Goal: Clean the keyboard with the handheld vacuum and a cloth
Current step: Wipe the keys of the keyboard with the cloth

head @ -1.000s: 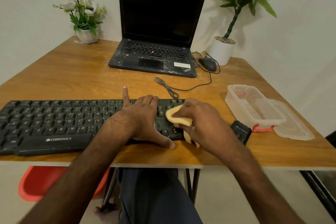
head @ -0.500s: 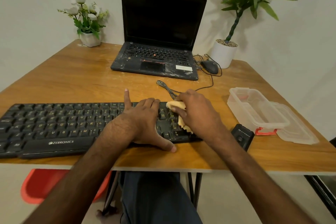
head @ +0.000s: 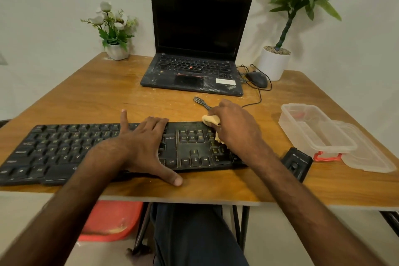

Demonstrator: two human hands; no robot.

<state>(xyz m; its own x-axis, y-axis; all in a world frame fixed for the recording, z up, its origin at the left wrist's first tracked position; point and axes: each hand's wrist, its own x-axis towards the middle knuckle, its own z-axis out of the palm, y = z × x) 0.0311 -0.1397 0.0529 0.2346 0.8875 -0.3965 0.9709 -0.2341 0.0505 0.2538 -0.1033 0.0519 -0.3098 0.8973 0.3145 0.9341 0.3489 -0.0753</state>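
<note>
Along the table's [head: 216, 190] near edge lies the black keyboard [head: 64, 149], its left end cut off by the frame, with the left hand [head: 146, 147] flat on it, fingers straight and spread over hidden keys, while the right hand [head: 235, 129] curls round a largely hidden yellow cloth [head: 210, 120] at the keypad's far corner.

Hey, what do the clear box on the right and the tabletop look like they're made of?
Box: translucent plastic, probably; the wood shows through its thin walls. Tabletop: wood-grain finish with a soft sheen, possibly laminate over board, given the pale front edge.
</note>
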